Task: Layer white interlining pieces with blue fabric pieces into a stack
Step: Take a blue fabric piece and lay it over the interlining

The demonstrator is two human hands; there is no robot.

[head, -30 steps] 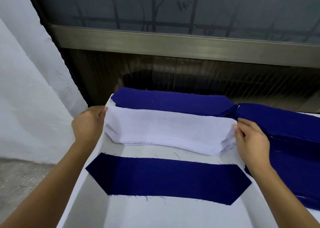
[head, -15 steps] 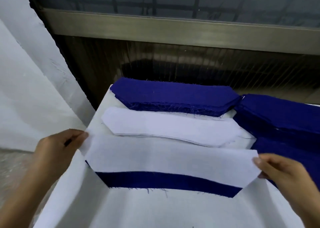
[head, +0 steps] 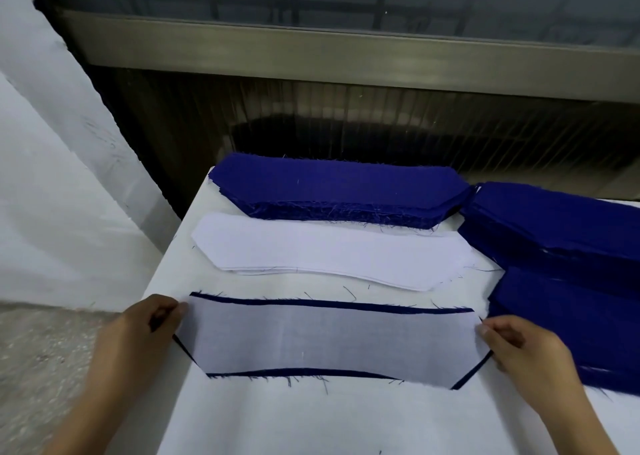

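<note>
White interlining pinched by your left hand and right hand: lay it centred, blue piece bordering evenly.

The visible body consists of two hands and two forearms. The left hand is bare, and its back and knuckles face the camera. The right hand is likewise bare; a short nail shows on one fingertip. Both forearms are bare up to the frame edge. The left forearm appears broad and slightly blurred; the right forearm appears narrower. Finer detail at either wrist cannot be made out.
</note>
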